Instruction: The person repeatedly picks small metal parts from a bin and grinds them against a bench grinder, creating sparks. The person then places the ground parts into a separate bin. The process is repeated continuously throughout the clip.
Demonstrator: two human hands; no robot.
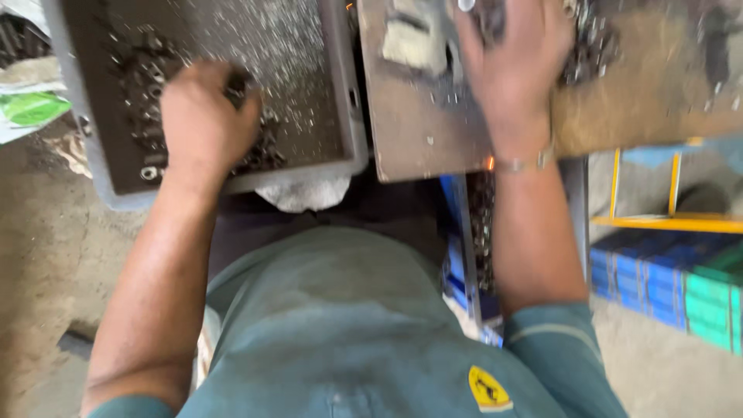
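My left hand [203,116] reaches into a grey plastic tray [352,116] and curls its fingers over a heap of small dark metal parts [147,77], some ring-shaped. My right hand [515,58] lies palm down on a worn wooden board [418,131], fingers spread toward a pile of small shiny metal pieces [592,42] at the board's far side. A thin metal bangle [522,163] circles that wrist. The picture is blurred, so I cannot make out what the fingers of either hand enclose.
A crumpled white cloth [302,193] hangs under the tray's near edge. Blue and green boxes [665,282] are stacked at the right below a yellow frame [665,223]. A green and white bag [31,108] lies at the left on the concrete floor [46,255].
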